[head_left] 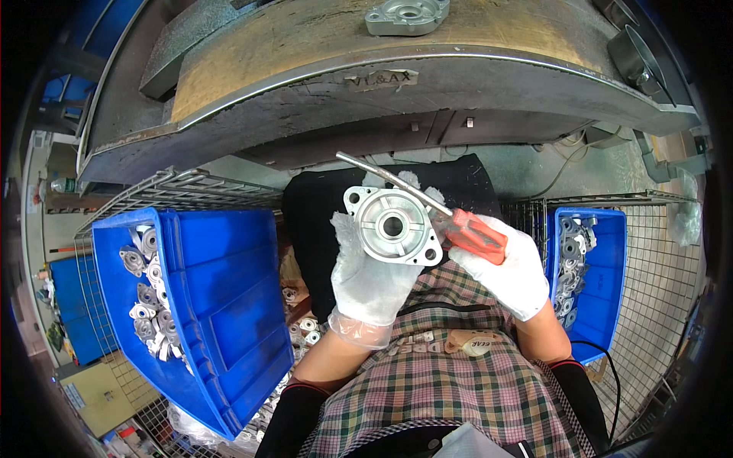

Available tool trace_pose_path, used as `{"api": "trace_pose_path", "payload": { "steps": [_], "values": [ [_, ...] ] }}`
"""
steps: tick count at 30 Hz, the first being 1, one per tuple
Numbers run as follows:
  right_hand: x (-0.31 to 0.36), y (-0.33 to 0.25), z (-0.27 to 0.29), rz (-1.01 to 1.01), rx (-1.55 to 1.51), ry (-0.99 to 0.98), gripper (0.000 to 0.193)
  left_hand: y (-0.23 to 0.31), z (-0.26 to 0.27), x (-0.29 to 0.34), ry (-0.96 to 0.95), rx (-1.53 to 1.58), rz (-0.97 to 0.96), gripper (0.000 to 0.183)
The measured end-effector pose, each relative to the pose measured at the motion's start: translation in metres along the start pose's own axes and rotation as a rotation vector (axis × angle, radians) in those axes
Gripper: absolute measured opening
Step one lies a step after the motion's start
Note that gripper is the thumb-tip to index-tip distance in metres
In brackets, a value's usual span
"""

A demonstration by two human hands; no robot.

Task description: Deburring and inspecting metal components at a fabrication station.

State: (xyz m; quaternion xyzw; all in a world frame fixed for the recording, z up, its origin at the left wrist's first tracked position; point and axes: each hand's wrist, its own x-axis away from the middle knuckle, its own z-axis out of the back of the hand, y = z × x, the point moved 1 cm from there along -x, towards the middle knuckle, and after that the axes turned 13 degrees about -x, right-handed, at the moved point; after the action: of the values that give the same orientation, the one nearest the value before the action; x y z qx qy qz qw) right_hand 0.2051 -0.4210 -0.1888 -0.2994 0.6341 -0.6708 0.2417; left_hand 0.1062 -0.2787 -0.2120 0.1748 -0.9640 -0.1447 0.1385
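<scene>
My left hand (pixel 372 286), in a white glove with a clear plastic cuff, is closed round a silver cast metal flange (pixel 369 226). The part has a round ribbed face, a bore in the middle and two ears with holes; its face is turned up toward me. My right hand (pixel 510 269), also gloved in white, grips the red handle of a screwdriver-like tool (pixel 475 235). Its long metal shaft slants up and left across the flange's far edge. Whether the shaft touches the metal I cannot tell. Both hands are above my lap, close together.
Ahead is a workbench (pixel 305 72) with another metal casting (pixel 406 17) on it and a metal cup (pixel 637 57) at its right. Blue bins of castings stand at my left (pixel 229 305) and right (pixel 607 282), beside wire mesh racks (pixel 653 305). More parts lie behind the left bin.
</scene>
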Motion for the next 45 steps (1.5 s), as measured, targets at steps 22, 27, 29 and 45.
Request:
{"api": "trace_pose_path", "payload": {
  "steps": [22,27,29,45],
  "values": [
    [0.000,-0.001,0.005,-0.051,-0.025,-0.012,0.041,-0.006,-0.013,0.009,0.067,-0.280,-0.084,0.081],
    [0.003,0.004,0.004,-0.085,-0.175,0.001,0.040,-0.006,-0.010,0.010,0.032,-0.305,-0.081,0.082],
    [0.002,0.004,0.004,-0.097,-0.175,-0.004,0.040,-0.006,-0.010,0.011,0.043,-0.304,-0.098,0.081],
    [0.005,-0.001,0.005,-0.051,-0.190,-0.010,0.039,-0.004,-0.012,0.008,-0.040,-0.266,-0.083,0.083]
  ]
}}
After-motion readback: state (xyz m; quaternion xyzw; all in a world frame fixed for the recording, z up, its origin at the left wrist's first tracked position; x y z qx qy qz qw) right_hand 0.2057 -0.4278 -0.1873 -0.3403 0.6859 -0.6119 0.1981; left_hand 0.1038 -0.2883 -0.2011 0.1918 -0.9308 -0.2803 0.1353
